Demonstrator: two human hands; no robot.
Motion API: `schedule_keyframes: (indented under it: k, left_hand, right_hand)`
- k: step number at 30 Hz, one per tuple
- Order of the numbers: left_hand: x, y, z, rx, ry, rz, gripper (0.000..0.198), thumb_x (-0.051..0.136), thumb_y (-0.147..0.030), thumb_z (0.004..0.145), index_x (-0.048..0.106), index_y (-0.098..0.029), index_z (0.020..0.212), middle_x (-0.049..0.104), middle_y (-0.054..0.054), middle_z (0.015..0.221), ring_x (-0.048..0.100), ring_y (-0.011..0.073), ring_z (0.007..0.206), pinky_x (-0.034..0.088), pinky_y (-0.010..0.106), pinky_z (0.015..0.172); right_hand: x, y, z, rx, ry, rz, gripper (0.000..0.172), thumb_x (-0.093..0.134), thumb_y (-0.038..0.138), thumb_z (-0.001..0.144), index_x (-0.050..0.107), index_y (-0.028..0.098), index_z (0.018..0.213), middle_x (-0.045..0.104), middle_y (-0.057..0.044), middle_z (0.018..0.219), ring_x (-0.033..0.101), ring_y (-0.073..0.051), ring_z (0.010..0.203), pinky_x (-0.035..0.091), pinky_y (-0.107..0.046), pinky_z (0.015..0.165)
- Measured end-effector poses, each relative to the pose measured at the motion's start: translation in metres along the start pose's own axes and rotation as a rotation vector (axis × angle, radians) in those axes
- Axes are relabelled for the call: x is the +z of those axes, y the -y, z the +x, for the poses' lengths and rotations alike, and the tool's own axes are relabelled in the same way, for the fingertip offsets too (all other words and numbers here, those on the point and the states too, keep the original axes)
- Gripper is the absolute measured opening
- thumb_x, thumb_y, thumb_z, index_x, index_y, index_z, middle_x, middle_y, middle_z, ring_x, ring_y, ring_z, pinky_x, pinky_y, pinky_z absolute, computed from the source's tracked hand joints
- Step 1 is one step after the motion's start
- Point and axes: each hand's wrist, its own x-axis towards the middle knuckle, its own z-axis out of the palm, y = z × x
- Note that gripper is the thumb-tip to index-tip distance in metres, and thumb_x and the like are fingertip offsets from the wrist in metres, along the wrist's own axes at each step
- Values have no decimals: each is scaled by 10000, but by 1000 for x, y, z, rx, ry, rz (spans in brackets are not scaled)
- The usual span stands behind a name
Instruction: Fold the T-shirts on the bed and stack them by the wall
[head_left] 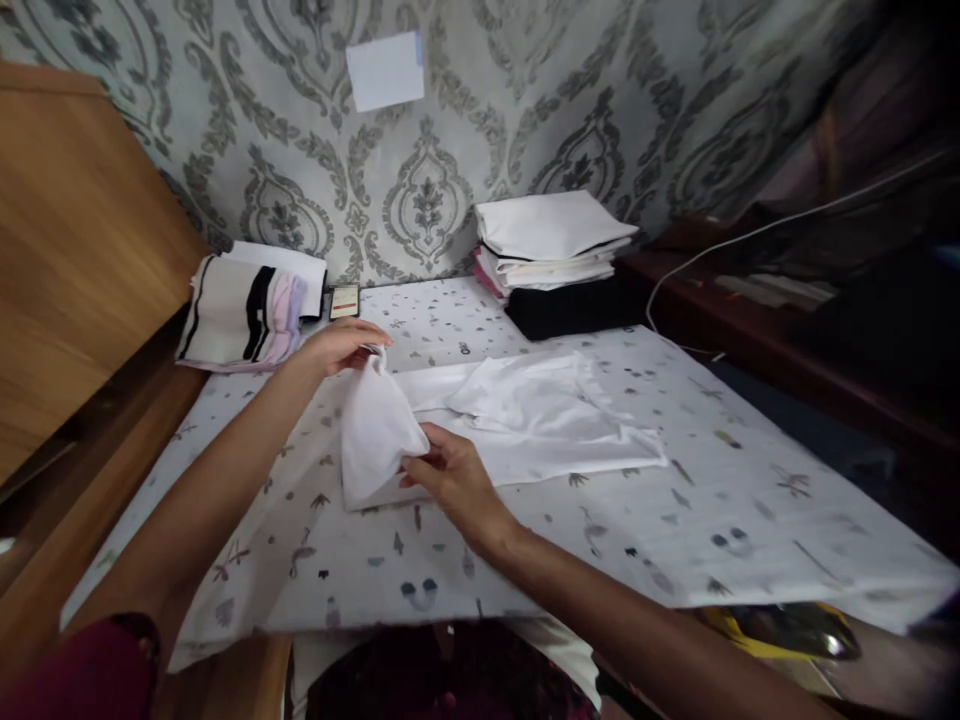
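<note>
A white garment (525, 420) lies spread on a patterned sheet (712, 500) that covers the table. My left hand (341, 345) pinches the garment's left end and lifts it off the sheet. My right hand (450, 478) grips the lower edge of that same raised flap, fingers closed on the cloth. The rest of the garment lies flat and creased to the right of both hands.
A stack of folded clothes (247, 312) sits at the back left, a small card (344, 300) beside it. A taller pile of white folded cloth (551, 240) rests on a black item at the back. A wooden panel (75, 250) stands left; a white cable (750, 235) runs right.
</note>
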Motion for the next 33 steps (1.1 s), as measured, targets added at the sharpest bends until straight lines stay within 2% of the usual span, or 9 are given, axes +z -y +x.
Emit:
schedule_keyframes:
  k: [4,8,15,20,22,24,27,30,33]
  left_hand:
    - [51,10,21,-77,95,-12,256,825,-321,653,690,-129,754,700,52,666,644,130,587,509,231,570]
    - [79,24,32,-101,102,78,257,752,-371,769,642,-143,726,687,57,651,658,144,594,526,256,592]
    - [77,25,32,-47,110,229,123,731,-112,663,679,-147,768,679,26,624,655,146,580,412,219,497]
    - [84,28,36,11,54,244,33,678,-170,767,651,-152,761,686,25,668,639,119,560,426,214,516]
    - [88,30,35,18,44,230,53,661,-179,800,654,-153,846,697,28,703,645,119,579,465,218,550]
    - [88,33,27,58,46,230,190,642,-197,836,646,-155,1021,719,43,769,669,136,632,521,247,616]
    - [82,42,-4,273,36,370,352,565,-281,917,579,-183,1255,753,94,997,722,189,876,568,343,834]
    - [79,61,-49,507,16,705,447,417,-393,996,518,-217,1394,622,127,1409,570,258,1314,422,454,1125]
    - [89,84,-84,517,35,980,607,316,-514,1023,381,-179,1525,349,153,1634,264,281,1538,201,518,1251]
  right_hand:
    - [-33,-2,-19,87,-120,27,160,702,279,664,695,195,801,648,29,730,583,-127,676,550,-287,688]
    - [-49,-3,-25,223,-136,98,179,713,210,658,705,194,836,706,3,811,661,-158,783,572,-300,774]
    - [-54,9,-19,372,-139,176,118,682,260,829,675,153,878,728,-63,854,705,-155,735,617,-293,709]
    - [-54,8,-24,385,-115,107,277,624,177,853,639,187,1129,746,-42,865,733,-162,687,616,-280,618]
    - [-53,9,-25,409,-131,97,319,591,160,863,606,176,1180,746,-56,896,747,-173,680,616,-285,618]
    - [-54,11,-25,432,-134,75,325,571,151,864,584,159,1188,741,-70,923,757,-185,686,615,-290,629]
    - [-62,16,-26,464,-72,-64,340,552,216,891,559,149,1224,723,-51,805,752,-209,645,590,-293,571]
    - [-76,21,-25,266,-54,-533,394,551,328,922,571,164,1279,669,1,643,694,-195,553,523,-282,522]
    - [-78,22,-11,-138,-116,-1011,345,505,325,953,647,182,1233,705,-27,723,684,-194,662,529,-315,651]
